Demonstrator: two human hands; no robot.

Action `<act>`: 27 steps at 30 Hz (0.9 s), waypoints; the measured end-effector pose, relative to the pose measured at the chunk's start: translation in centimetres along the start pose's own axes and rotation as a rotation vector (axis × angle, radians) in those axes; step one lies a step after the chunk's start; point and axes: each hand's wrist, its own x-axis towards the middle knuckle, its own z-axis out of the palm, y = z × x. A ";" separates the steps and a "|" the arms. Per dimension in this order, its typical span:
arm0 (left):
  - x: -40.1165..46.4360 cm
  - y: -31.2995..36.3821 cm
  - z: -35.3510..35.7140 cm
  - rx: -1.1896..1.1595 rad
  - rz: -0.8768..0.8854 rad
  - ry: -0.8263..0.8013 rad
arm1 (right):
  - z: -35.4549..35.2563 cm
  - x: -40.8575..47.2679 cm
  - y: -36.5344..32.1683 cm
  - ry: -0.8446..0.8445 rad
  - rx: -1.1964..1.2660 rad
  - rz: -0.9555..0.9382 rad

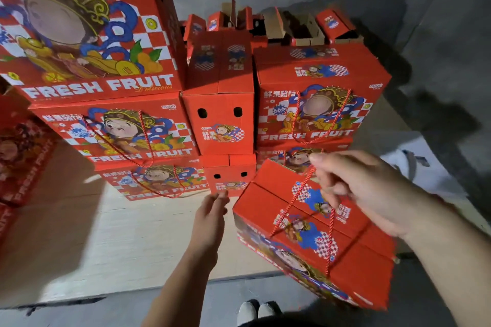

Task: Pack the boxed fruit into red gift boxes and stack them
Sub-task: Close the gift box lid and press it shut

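Right hand [372,188] holds red gift box [313,236] by its rope handle [300,202], hanging tilted before the stacked boxes [318,95] above the floor; likely heavy, stiff card, so support the base; left hand [212,210] open, fingers extended.

Stacked gift boxes [111,130] wall off bare pallet board [127,233] ahead.

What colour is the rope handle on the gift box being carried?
Red, a twisted cord handle gripped by the right hand; it shows in the head view.
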 end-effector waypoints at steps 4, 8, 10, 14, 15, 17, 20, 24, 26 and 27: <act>0.6 -0.5 -1.0 -0.043 -0.044 -0.099 | 1.3 0.5 0.6 0.004 -0.080 0.057; 1.3 -1.0 -2.4 -0.090 -0.013 -0.146 | 1.4 0.9 0.3 0.042 -0.043 -0.034; 1.6 -1.2 -2.9 -0.081 -0.044 -0.186 | 1.7 1.6 1.1 0.108 -0.031 -0.061; 1.9 -1.3 -2.5 0.027 -0.102 -0.337 | 1.5 3.0 5.7 0.111 -0.417 0.008; 1.8 -1.3 -2.1 0.054 -0.100 -0.361 | 1.0 3.0 7.7 0.249 -0.375 0.041; 1.5 -1.4 -1.3 0.065 -0.096 -0.389 | -0.2 2.6 12.3 0.634 -0.305 0.170; 0.7 -1.1 -0.2 0.030 -0.099 -0.439 | 0.4 0.5 16.6 0.673 0.073 0.547; 0.3 0.4 0.1 -0.015 -0.077 -0.496 | 1.3 -2.2 17.2 0.529 0.162 0.445; 0.1 1.8 -0.1 0.020 -0.056 -0.554 | 0.5 -2.8 14.8 0.589 0.129 0.417; -0.1 2.2 -0.3 0.060 -0.035 -0.573 | -0.1 -3.3 13.5 0.594 0.098 0.380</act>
